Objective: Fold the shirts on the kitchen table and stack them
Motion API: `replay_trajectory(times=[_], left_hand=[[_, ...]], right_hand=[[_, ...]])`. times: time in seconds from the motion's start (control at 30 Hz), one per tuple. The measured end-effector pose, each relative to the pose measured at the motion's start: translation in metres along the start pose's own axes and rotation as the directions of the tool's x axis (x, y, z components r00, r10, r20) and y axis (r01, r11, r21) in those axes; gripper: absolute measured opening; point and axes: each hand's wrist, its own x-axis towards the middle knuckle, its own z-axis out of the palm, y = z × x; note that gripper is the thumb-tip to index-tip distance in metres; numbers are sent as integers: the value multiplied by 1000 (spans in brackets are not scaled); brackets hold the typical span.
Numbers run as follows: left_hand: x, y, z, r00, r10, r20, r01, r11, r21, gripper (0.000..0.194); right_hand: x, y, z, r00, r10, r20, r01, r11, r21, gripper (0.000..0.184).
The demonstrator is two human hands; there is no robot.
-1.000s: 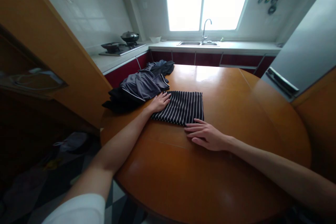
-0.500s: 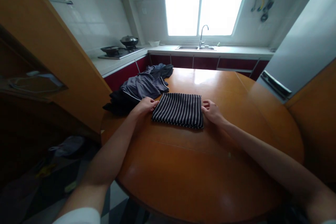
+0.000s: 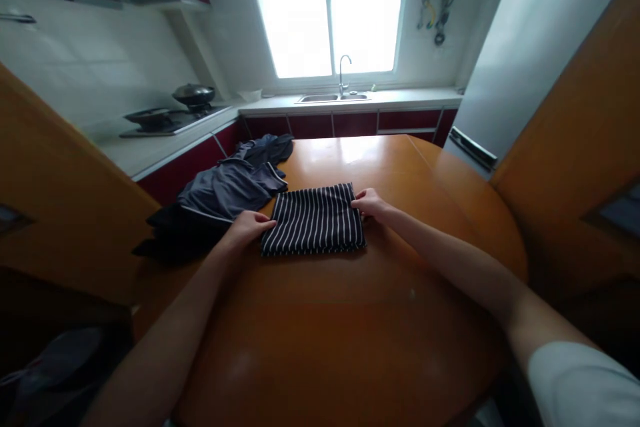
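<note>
The folded striped cloth (image 3: 315, 221) is lying on the wooden table (image 3: 325, 347), nearer the far edge than the near one and toward the left edge. The left hand (image 3: 248, 227) is pinching the cloth's left side between thumb and fingers, and the right hand (image 3: 371, 204) is likewise gripping its right side. A heap of dark clothes (image 3: 225, 190) is occupying the table's left edge, just beside the cloth.

left grip (image 3: 247, 227) pinches left edge of striped cloth (image 3: 314, 221) | right grip (image 3: 371, 203) pinches right edge | cloth lies folded on desk (image 3: 345, 340) | crumpled clothes (image 3: 225, 190) at left | sink (image 3: 320, 99) beneath window (image 3: 330, 13)
</note>
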Motion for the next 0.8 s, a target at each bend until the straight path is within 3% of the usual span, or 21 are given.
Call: replay_trajectory(times=[0.07,0.17,0.4,0.5,0.57,0.67,0.8], left_hand=[[2,4,9,1000,19,6,-19,1000,-20,48],[1,13,26,999,34,1,-33,992,-118,53],[3,18,37,997,22,-73,-27,997,-70,51],[7,13,36,994,46,-94,-47,999,-1,48],[9,9,36,993,73,-95,-70,997,29,48],[11,6,36,992,93,-89,-89,995,46,46],[9,10,36,993,91,-78,-88,995,52,46]], right_hand=[[11,6,-12,998,-18,-58,17,1000,-23,18],[30,17,-48,987,-40,-153,28,996,-81,30],[58,39,-177,955,-9,-297,-64,970,-236,29],[59,43,-231,910,-10,-415,-135,938,-319,30],[58,43,-255,868,-25,-496,-189,907,-377,34],[56,42,-260,828,-95,-552,-215,856,-470,45],[57,44,-206,874,-242,-422,-82,782,-617,54]])
